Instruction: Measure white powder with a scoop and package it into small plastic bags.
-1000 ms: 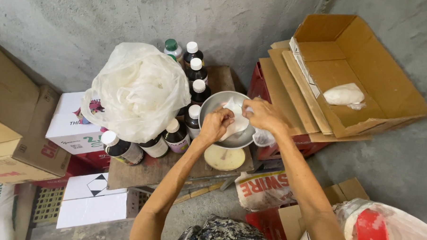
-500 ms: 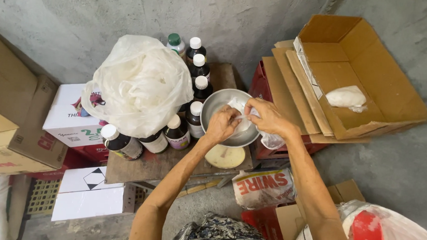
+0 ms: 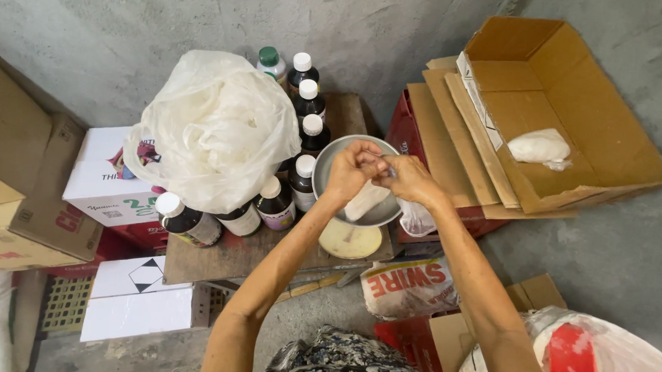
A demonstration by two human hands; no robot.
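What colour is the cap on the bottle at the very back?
Green. The back bottle's cap shows best in the head view; the other bottle caps are white.

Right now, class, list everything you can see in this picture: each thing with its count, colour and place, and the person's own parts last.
Metal bowl: one, silver, on a scale with a pale dial, mid-frame.
Small clear bag: one, white filling, over the bowl.
Dark bottles: about eight, mostly white caps, one green, on the wooden board.
Big plastic bag: one, translucent white, left of the bowl.
Open carton: one, brown, right; a filled white bag inside.
Flattened cardboard: several sheets, brown, against the carton.
White boxes: three, left.
Sack: one, white with red print, below the scale.
Left hand: at the small bag's top.
Right hand: likewise.
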